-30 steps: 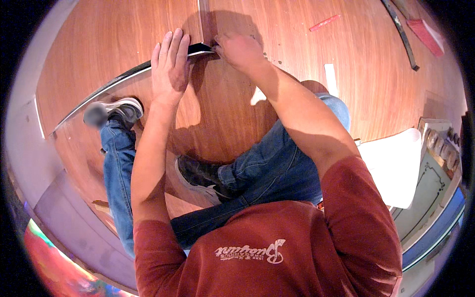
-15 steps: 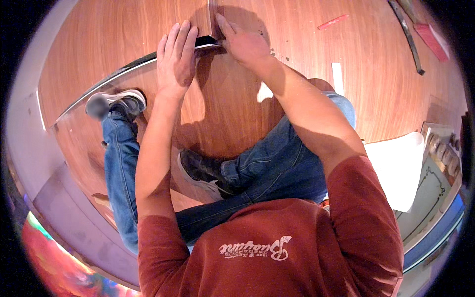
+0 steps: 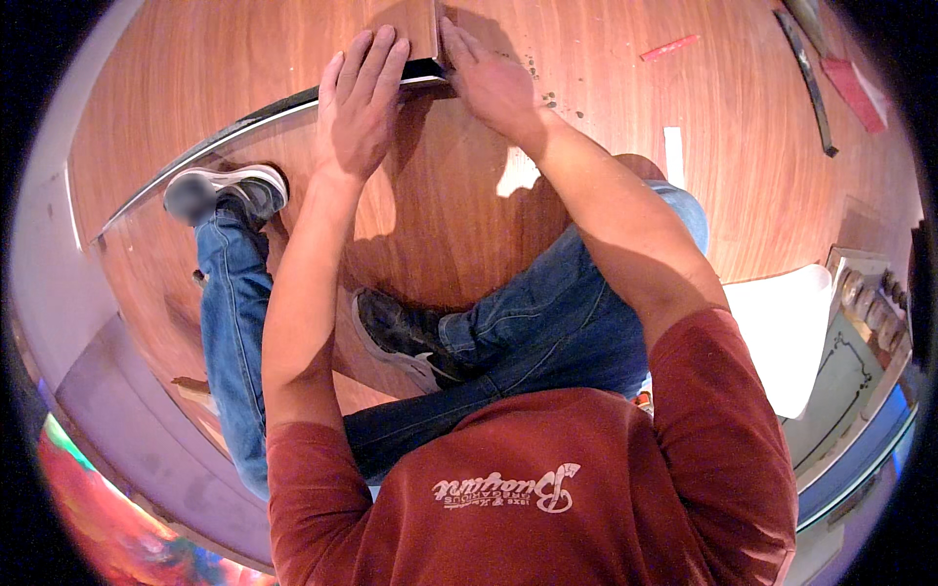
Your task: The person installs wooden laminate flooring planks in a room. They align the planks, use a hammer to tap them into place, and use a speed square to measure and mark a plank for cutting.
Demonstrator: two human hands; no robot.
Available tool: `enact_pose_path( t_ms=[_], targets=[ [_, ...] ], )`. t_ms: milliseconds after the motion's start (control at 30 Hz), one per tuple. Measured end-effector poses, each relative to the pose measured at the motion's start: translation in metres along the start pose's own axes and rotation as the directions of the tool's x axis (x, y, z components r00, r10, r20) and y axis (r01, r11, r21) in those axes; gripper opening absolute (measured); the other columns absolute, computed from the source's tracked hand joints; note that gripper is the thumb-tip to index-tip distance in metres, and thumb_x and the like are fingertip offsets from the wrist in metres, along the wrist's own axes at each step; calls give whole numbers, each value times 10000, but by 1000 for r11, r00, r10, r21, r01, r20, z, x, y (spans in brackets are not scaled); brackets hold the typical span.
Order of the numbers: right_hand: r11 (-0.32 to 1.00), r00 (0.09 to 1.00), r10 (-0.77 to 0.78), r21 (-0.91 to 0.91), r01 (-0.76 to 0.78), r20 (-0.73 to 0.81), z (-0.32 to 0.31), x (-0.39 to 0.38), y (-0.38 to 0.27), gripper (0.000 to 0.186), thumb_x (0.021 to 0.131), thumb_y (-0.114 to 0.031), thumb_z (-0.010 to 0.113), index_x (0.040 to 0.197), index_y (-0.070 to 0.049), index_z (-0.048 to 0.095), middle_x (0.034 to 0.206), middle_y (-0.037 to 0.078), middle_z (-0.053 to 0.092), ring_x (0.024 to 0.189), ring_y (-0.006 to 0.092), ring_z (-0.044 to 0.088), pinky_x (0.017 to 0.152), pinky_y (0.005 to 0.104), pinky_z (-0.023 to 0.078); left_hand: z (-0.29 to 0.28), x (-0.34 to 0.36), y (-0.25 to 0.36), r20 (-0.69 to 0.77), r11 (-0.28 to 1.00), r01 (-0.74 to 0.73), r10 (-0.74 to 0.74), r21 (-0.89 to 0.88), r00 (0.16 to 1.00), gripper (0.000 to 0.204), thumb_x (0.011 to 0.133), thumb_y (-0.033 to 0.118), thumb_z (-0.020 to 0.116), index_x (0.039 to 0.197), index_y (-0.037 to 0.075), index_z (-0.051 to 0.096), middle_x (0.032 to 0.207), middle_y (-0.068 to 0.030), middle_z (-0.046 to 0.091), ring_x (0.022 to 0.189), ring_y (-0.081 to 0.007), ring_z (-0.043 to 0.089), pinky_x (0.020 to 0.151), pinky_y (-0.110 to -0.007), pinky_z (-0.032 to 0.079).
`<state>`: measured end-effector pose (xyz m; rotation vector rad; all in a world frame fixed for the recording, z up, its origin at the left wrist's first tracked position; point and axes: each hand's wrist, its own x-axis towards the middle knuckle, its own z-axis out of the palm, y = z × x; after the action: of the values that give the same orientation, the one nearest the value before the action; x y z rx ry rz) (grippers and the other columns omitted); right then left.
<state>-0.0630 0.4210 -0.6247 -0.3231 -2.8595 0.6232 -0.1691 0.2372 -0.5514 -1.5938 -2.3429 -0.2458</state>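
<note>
My left hand point(image 3: 357, 112) lies with fingers stretched flat over the long, narrow black strip with a pale edge point(image 3: 244, 127), which runs down toward the left. Its fingertips touch the lower part of a wood-grain board point(image 3: 415, 34) at the top centre. My right hand point(image 3: 493, 93) is at that board's right side, index and middle fingers extended along its edge, thumb low near the black end of the strip. Whether the thumb touches the strip is hard to tell. Both hands rest on these pieces on the wood-grain surface point(image 3: 440, 215) where I sit.
My bent legs and shoes point(image 3: 386, 327) are below. At right lie a white strip point(image 3: 672, 151), a red piece point(image 3: 667, 47), a dark bar point(image 3: 806, 83), a red tool point(image 3: 853, 93), a white sheet point(image 3: 767, 332) and a panel with several rounded pieces point(image 3: 865, 303).
Both hands have shifted up and slightly right in the view. My right hand's fingers, curled at the board's corner earlier, now extend along its edge. The whole view has shifted slightly.
</note>
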Motion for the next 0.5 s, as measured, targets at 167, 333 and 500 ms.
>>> enact_pose_path(
  t_ms=[167,333,500],
  targets=[
    [987,974,-153,28,159,-168,-2,-2,2,710,963,-139,565,1613,-29,302,1471,188,583,986,358,754,789,445,631,0,-3,-2,-16,1000,-8,7,-9,1000,608,912,108,656,1506,99,526,1580,-89,518,1485,-281,452,1217,-484,321],
    [992,992,-125,-31,124,-30,-6,-2,-2,691,960,-100,540,1594,29,297,1485,224,562,997,369,757,807,460,635,-4,-1,0,-12,999,8,-9,-36,1000,596,923,133,656,1505,105,529,1588,-81,509,1489,-268,447,1220,-485,319],
    [982,948,-89,-186,32,-306,37,0,9,656,969,-185,554,1599,-75,408,1395,119,637,992,239,722,742,355,598,0,6,2,-12,1000,8,-8,-15,1000,600,916,112,661,1502,105,532,1578,-85,519,1489,-273,444,1216,-487,325]
  ],
)
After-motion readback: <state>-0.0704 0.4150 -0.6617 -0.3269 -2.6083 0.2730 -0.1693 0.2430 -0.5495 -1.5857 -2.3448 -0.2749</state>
